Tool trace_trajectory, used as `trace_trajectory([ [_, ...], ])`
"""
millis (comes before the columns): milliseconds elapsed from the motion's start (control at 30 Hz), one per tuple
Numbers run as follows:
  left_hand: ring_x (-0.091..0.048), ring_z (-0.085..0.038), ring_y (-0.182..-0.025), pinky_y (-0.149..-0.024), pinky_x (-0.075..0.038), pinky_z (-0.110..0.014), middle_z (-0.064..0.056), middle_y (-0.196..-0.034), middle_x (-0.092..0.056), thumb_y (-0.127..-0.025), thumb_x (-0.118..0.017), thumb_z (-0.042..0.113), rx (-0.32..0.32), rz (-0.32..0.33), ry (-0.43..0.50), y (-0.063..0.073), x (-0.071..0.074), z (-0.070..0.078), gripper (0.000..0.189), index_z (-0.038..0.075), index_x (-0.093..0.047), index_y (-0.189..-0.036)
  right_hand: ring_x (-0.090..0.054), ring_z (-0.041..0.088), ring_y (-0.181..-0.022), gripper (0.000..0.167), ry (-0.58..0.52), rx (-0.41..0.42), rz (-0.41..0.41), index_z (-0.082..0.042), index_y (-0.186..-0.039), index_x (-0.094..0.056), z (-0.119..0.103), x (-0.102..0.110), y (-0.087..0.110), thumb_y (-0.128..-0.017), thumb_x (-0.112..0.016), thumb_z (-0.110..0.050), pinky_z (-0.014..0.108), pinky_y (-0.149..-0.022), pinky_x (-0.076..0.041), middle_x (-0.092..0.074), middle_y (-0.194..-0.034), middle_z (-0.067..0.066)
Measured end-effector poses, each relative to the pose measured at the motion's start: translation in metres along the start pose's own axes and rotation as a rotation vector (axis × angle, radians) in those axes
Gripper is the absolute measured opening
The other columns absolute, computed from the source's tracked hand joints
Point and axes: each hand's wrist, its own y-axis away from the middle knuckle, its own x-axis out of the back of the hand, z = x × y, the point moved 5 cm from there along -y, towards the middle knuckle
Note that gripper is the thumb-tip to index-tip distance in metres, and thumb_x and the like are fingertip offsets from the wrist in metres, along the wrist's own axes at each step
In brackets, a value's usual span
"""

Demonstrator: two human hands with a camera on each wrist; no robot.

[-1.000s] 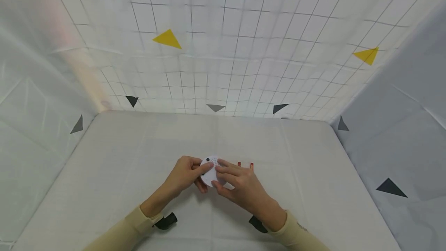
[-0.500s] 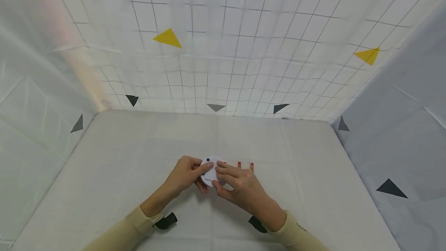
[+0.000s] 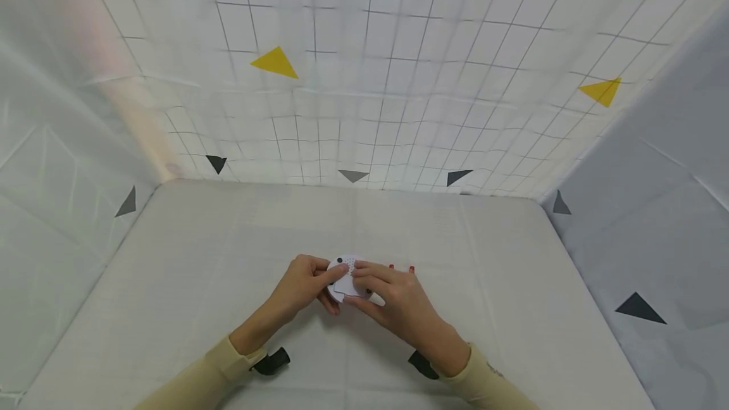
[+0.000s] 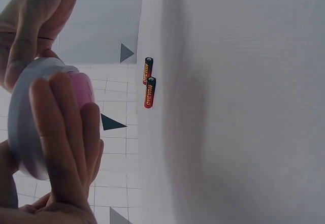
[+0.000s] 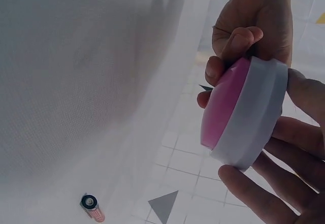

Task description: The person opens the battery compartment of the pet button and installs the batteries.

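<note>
Both hands hold a round white device (image 3: 348,286) with a pink dome (image 5: 226,107) on its other side. Its white face shows a cluster of small holes, dark round spots and a panel outline like a battery cover. My left hand (image 3: 300,285) grips the left side, thumb on the white face and fingers underneath along the pink side. My right hand (image 3: 401,299) holds the right side, fingertips on the white face and thumb at the near rim. It covers part of the face. Two red batteries (image 4: 150,93) with dark ends lie on the table beyond the right hand.
A white cloth covers the table (image 3: 228,220). White sheet walls stand left, right and behind, the back one gridded (image 3: 398,81) with yellow and dark triangles. Black wrist-camera pieces (image 3: 272,361) sit by both sleeves.
The right hand has shifted slightly on the device, its thumb straighter along the near rim. The panel outline on the white face shows more clearly now. The left hand stays put.
</note>
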Motion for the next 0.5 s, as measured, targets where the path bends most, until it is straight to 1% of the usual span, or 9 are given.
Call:
trace_trajectory([
  [133, -0.076, -0.032, -0.057, -0.079, -0.065, -0.033, -0.018, -0.069, -0.076, -0.102, -0.071, 0.041, 0.003, 0.005, -0.001, 0.0010, 0.0003, 0.0006, 0.041, 0.000, -0.076, -0.094, -0.077, 0.023, -0.110, 0.031, 0.012, -0.014, 0.004, -0.005, -0.100, -0.078, 0.0006, 0.0006, -0.0008, -0.079, -0.095, -0.022, 0.030, -0.087, -0.063, -0.080, -0.107, 0.005],
  [333, -0.076, -0.033, -0.058, -0.075, -0.066, -0.038, -0.020, -0.072, -0.076, -0.102, -0.071, 0.041, -0.002, 0.005, 0.021, 0.0004, -0.0003, 0.0004, 0.043, -0.001, -0.075, -0.093, -0.078, 0.023, -0.109, 0.026, 0.029, -0.018, 0.004, -0.007, -0.099, -0.081, -0.0004, 0.0016, -0.0016, -0.083, -0.092, -0.024, 0.033, -0.085, -0.064, -0.081, -0.107, 0.005],
  [500, -0.076, -0.033, -0.058, -0.076, -0.066, -0.037, -0.018, -0.071, -0.076, -0.101, -0.072, 0.042, 0.003, 0.012, 0.019, -0.0001, 0.0000, -0.0013, 0.044, -0.001, -0.075, -0.092, -0.078, 0.021, -0.108, 0.023, 0.033, -0.037, -0.005, -0.009, -0.097, -0.082, 0.0006, 0.0010, -0.0009, -0.083, -0.093, -0.025, 0.033, -0.084, -0.065, -0.081, -0.106, 0.003],
])
